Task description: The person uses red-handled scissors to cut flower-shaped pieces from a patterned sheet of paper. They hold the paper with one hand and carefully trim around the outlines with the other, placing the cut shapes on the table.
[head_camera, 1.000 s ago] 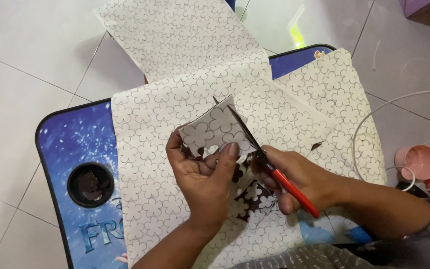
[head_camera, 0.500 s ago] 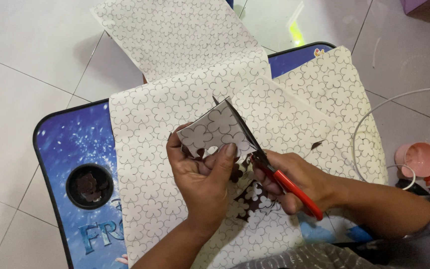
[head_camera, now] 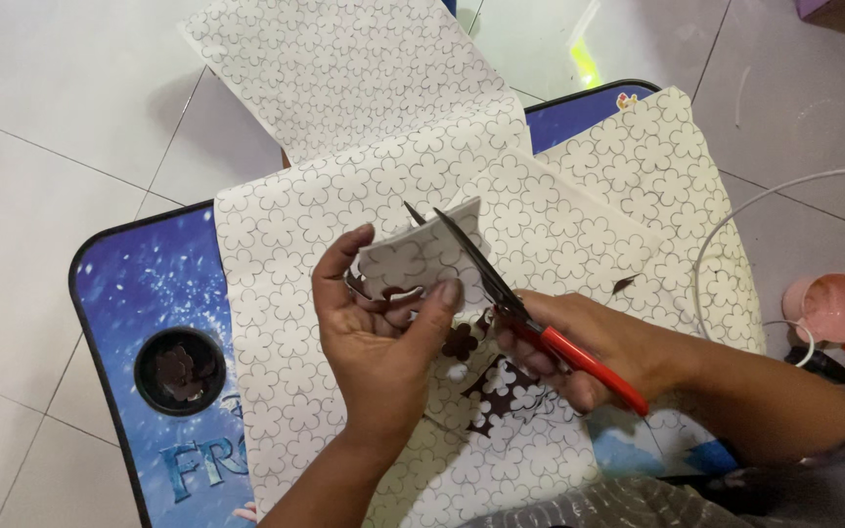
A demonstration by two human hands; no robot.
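My left hand (head_camera: pixel 378 332) pinches a small piece of cream sheet (head_camera: pixel 418 256) printed with flower outlines, holding it up above the table. My right hand (head_camera: pixel 599 347) grips red-handled scissors (head_camera: pixel 525 315), whose dark blades are open around the right edge of that piece. Under both hands lies a large flower-printed sheet (head_camera: pixel 276 293) with a patch of cut-out holes (head_camera: pixel 501 386) that show dark through it.
A small blue picture table (head_camera: pixel 139 293) with a round cup hole (head_camera: pixel 180 370) carries the sheets. Another flower-printed sheet (head_camera: pixel 354 68) hangs off its far edge onto the white tiled floor. A pink cup (head_camera: pixel 833 305) and a white cable (head_camera: pixel 735 210) lie at right.
The scissors' blades have worked further up along the small piece, and my left hand has turned the piece slightly. The sheets on the table have not moved.
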